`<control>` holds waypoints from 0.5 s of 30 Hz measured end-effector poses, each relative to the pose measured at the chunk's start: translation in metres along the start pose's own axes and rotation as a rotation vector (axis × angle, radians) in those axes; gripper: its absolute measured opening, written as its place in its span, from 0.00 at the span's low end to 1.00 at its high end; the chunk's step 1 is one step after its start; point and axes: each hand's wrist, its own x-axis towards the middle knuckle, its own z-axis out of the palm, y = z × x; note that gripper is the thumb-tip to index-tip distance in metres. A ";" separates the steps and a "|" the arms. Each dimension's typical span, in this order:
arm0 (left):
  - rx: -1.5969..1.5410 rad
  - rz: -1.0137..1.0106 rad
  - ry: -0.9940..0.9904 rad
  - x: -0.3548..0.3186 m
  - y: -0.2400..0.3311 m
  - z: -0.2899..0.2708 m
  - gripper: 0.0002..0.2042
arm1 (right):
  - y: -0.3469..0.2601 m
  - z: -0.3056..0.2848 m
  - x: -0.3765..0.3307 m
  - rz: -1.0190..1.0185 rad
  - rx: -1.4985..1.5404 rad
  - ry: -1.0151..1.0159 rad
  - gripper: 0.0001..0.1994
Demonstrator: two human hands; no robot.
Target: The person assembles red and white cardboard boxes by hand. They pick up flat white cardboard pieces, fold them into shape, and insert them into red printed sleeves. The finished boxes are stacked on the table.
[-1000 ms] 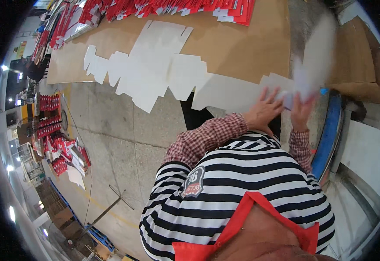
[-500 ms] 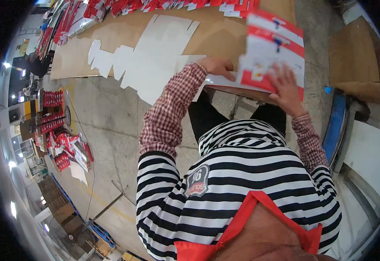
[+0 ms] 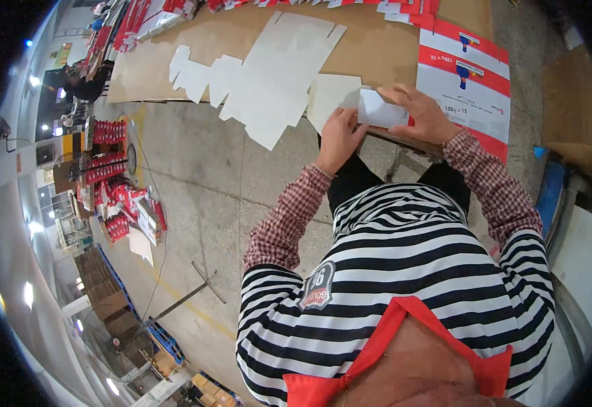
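A flat red-and-white carton blank (image 3: 469, 85) lies printed side up at the near right edge of the brown cardboard-covered table (image 3: 370, 47). My left hand (image 3: 340, 136) and my right hand (image 3: 421, 112) meet at its near left corner, both gripping a white flap (image 3: 384, 108) of the blank that is bent up toward me. Several unprinted white blanks (image 3: 275, 74) lie spread face down on the table to the left of my hands.
Red-and-white blanks (image 3: 350, 3) are stacked along the table's far edge. Finished red boxes (image 3: 129, 203) and racks stand on the concrete floor at left. Brown cartons (image 3: 102, 285) sit lower left. A blue frame (image 3: 554, 190) and cardboard sheet (image 3: 574, 102) are at right.
A second ago both hands pressed a white blank on the table edge. Then they lifted and turned it printed side up. Now it lies flat and the hands bend one flap.
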 end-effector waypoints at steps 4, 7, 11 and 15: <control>-0.124 -0.298 -0.236 0.026 -0.010 -0.001 0.11 | 0.001 0.000 -0.004 0.062 0.005 -0.022 0.41; 0.012 -0.112 0.000 0.018 -0.008 0.017 0.12 | 0.001 -0.002 -0.006 0.049 0.034 0.037 0.43; -0.068 -0.048 0.071 0.009 -0.005 0.018 0.13 | 0.007 0.001 -0.010 0.036 0.035 0.028 0.44; -0.199 -0.261 -0.182 0.027 -0.020 0.009 0.11 | -0.002 -0.003 -0.007 0.036 0.028 0.004 0.45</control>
